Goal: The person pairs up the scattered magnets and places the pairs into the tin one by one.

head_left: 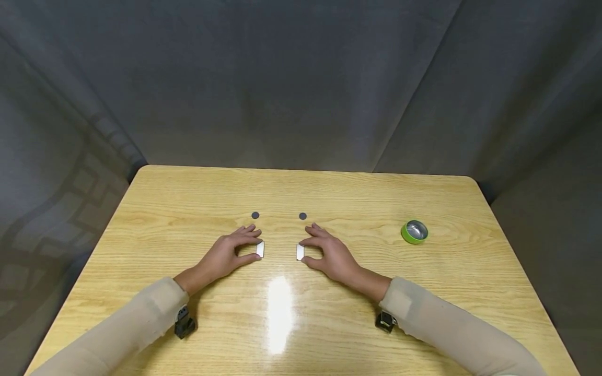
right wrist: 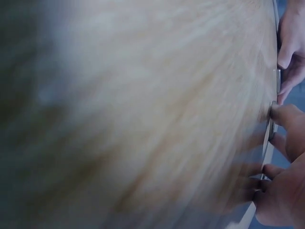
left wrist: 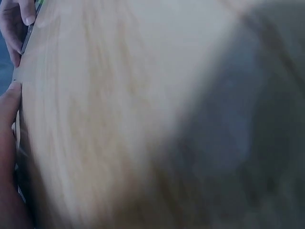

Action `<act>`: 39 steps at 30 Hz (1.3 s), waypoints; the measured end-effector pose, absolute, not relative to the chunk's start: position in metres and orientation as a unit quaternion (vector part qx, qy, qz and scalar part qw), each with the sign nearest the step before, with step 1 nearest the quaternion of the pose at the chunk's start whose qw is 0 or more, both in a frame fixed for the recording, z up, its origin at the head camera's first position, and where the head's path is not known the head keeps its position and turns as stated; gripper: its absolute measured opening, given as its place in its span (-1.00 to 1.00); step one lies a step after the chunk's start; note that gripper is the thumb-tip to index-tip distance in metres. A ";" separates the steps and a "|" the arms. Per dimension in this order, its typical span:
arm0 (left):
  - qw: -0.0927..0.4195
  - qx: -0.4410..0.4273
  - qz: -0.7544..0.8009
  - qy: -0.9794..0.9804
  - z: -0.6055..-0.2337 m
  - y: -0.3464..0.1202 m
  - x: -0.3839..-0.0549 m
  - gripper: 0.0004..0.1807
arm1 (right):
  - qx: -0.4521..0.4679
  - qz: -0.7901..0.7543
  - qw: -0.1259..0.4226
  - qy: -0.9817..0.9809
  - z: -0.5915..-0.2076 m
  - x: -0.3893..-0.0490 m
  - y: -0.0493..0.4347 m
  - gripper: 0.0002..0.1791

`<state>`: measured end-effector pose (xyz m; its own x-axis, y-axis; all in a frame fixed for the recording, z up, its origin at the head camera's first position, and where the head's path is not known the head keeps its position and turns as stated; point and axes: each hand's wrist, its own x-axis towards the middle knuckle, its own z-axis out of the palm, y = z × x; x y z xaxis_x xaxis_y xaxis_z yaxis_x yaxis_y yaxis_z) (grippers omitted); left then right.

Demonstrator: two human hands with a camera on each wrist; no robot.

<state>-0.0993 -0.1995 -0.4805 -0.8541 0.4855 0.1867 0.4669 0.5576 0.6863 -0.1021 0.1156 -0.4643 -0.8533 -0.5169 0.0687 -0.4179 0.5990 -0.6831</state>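
Observation:
My left hand point(head_left: 226, 253) pinches a small white rectangular piece point(head_left: 261, 249) between thumb and index finger, which lie at its near and far ends. Facing it, my right hand point(head_left: 336, 257) grips a second white rectangular piece point(head_left: 300, 252) the same way. A short gap of table separates the two pieces, and both are low at the tabletop. The other fingers of each hand extend forward, toward two dark round discs point(head_left: 255, 215) point(head_left: 303, 216) that lie just beyond. In the right wrist view the right piece point(right wrist: 272, 120) shows edge-on between the fingertips.
A green bowl with a silvery inside point(head_left: 411, 239) stands on the right side of the wooden table point(head_left: 357, 201). Grey curtains point(head_left: 291, 94) hang behind the table and along both sides. A bright reflection lies on the tabletop between the forearms.

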 end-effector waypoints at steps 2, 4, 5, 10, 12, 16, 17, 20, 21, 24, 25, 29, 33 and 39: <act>0.014 0.268 0.383 0.884 -0.480 -0.198 -0.100 -0.54 | -0.263 -0.363 0.069 0.891 -0.464 -0.102 0.115 -0.61; 0.016 0.266 0.382 0.885 -0.480 -0.198 -0.100 -0.53 | -0.263 -0.362 0.069 0.892 -0.463 -0.103 0.114 -0.60; 0.018 0.265 0.382 0.885 -0.479 -0.197 -0.100 -0.53 | -0.262 -0.361 0.069 0.892 -0.463 -0.103 0.114 -0.60; 0.023 0.268 0.381 0.884 -0.479 -0.194 -0.103 -0.55 | -0.256 -0.355 0.069 0.896 -0.464 -0.103 0.112 -0.60; 0.024 0.268 0.383 0.883 -0.479 -0.193 -0.103 -0.56 | -0.257 -0.353 0.069 0.897 -0.464 -0.103 0.112 -0.60; 0.019 0.270 0.387 0.881 -0.479 -0.190 -0.105 -0.57 | -0.257 -0.349 0.067 0.899 -0.463 -0.103 0.111 -0.59; 0.018 0.270 0.388 0.881 -0.478 -0.189 -0.105 -0.57 | -0.257 -0.349 0.067 0.899 -0.463 -0.104 0.110 -0.59; 0.015 0.269 0.389 0.881 -0.479 -0.187 -0.107 -0.57 | -0.257 -0.346 0.065 0.900 -0.463 -0.104 0.110 -0.59; 0.015 0.268 0.389 0.881 -0.479 -0.186 -0.107 -0.57 | -0.258 -0.345 0.065 0.900 -0.463 -0.104 0.110 -0.59; 0.017 0.267 0.390 0.881 -0.479 -0.185 -0.108 -0.58 | -0.259 -0.341 0.066 0.901 -0.462 -0.105 0.109 -0.59; 0.019 0.266 0.392 0.881 -0.479 -0.185 -0.108 -0.58 | -0.260 -0.340 0.068 0.901 -0.462 -0.105 0.109 -0.59; 0.021 0.264 0.394 0.880 -0.479 -0.184 -0.108 -0.58 | -0.260 -0.340 0.069 0.901 -0.462 -0.107 0.108 -0.60; 0.021 0.265 0.394 0.880 -0.479 -0.182 -0.109 -0.59 | -0.260 -0.341 0.069 0.901 -0.462 -0.108 0.107 -0.61; 0.022 0.265 0.392 0.880 -0.481 -0.180 -0.110 -0.59 | -0.255 -0.341 0.075 0.901 -0.461 -0.108 0.105 -0.60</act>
